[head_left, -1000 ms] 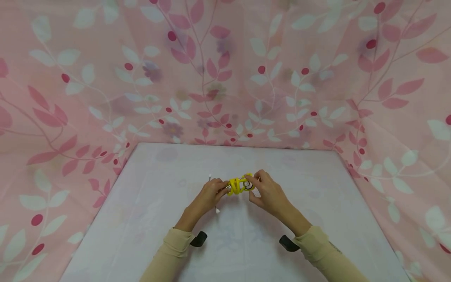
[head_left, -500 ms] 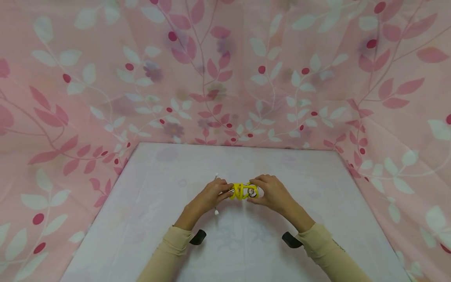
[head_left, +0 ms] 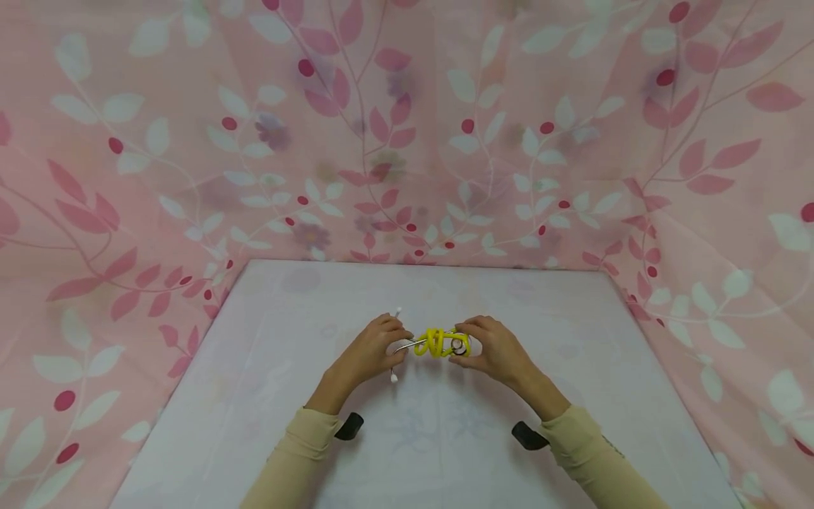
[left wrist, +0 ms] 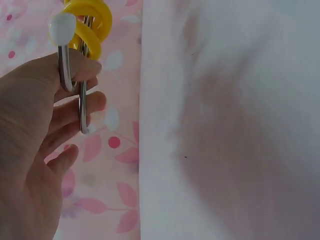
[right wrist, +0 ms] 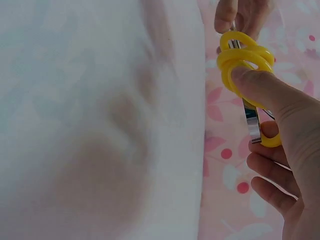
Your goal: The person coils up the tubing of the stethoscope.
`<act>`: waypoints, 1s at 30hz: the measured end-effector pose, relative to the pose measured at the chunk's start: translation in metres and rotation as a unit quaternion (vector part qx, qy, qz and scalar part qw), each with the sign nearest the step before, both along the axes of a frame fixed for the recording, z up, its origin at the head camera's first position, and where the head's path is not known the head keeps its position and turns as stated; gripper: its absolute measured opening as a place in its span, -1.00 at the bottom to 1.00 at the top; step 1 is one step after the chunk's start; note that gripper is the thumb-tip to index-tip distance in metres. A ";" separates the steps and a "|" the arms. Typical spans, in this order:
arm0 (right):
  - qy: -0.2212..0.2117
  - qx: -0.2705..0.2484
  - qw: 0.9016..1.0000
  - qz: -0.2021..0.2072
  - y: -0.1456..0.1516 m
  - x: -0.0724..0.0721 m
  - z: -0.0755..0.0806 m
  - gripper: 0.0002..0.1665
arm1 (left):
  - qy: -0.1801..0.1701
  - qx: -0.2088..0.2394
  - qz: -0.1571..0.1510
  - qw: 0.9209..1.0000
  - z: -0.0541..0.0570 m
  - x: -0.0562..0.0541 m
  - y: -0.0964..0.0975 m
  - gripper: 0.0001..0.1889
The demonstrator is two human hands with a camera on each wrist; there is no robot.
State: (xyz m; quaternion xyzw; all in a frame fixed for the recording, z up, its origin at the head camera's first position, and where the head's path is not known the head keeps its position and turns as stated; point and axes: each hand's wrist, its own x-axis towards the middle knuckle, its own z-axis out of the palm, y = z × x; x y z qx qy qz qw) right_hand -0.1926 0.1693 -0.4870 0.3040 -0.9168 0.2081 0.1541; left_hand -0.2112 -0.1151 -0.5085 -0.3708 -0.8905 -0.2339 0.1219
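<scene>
A yellow tube (head_left: 436, 342), wound in loops over bare metal rods (left wrist: 83, 95), is held between the two hands above the white table. My left hand (head_left: 375, 348) pinches the metal end, from which white-tipped ends (left wrist: 63, 29) stick out, one toward the far side and one toward me. My right hand (head_left: 499, 350) grips the other end, its thumb (right wrist: 255, 85) lying on the yellow loops. A round metal ring (head_left: 458, 346) shows inside the loop beside the right fingers. A flat shiny metal strip (right wrist: 251, 122) runs below the right thumb in the right wrist view.
The white-covered table (head_left: 299, 297) lies beneath both hands. Pink leaf-patterned cloth (head_left: 407, 141) rises behind it and along both sides. A black wrist device (head_left: 350, 426) sits at the left cuff, another black device (head_left: 529, 435) at the right.
The yellow loops and the right hand have shifted slightly to the right. My left hand has drawn away to the left, so more bare metal rod shows between it and the loops.
</scene>
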 end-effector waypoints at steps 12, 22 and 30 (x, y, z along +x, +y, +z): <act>-0.074 -0.033 0.996 -0.023 0.007 -0.006 -0.051 -0.29 | -0.035 0.023 -0.030 0.999 -0.041 -0.009 -0.004 -0.75; -0.127 -0.064 0.989 -0.048 0.008 -0.008 -0.075 -0.18 | -0.040 0.030 0.000 0.999 -0.058 -0.005 -0.004 -0.72; -0.129 -0.066 0.988 -0.052 0.007 -0.010 -0.075 -0.15 | -0.058 0.042 0.022 0.997 -0.063 -0.004 -0.004 -0.69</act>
